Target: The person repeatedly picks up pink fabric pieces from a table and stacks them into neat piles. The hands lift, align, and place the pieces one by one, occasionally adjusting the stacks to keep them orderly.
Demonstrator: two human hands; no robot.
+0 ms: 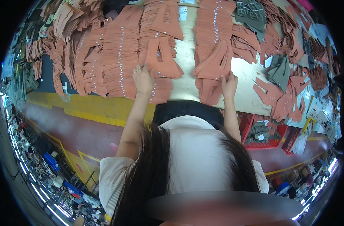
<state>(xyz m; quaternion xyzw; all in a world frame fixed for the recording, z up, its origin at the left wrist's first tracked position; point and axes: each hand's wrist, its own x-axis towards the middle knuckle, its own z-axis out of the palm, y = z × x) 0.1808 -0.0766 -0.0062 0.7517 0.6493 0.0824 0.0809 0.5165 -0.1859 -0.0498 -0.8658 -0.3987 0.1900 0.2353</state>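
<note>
Rows of overlapping salmon-orange cut pieces, flat and bag-panel shaped, cover the table. My left hand (143, 80) is at the left row, its fingers closed at the lower left corner of a slotted orange piece (169, 67) that lies on top. Across a bare strip of table, my right hand (229, 86) has thumb and fingers at the lower right corner of another orange piece (213, 64) on the right-hand row (211, 28). Both pieces rest on the pieces beneath. Small white marks dot the rows. The undersides of both hands are hidden.
Green pieces with buckles (251, 17) lie at the far right, and more green pieces (278, 71) nearer. Loose orange pieces (268, 92) spread along the right side. A red crate (251, 143) holding green and orange pieces stands below the table's right edge. Yellow floor marking (89, 111) runs at left.
</note>
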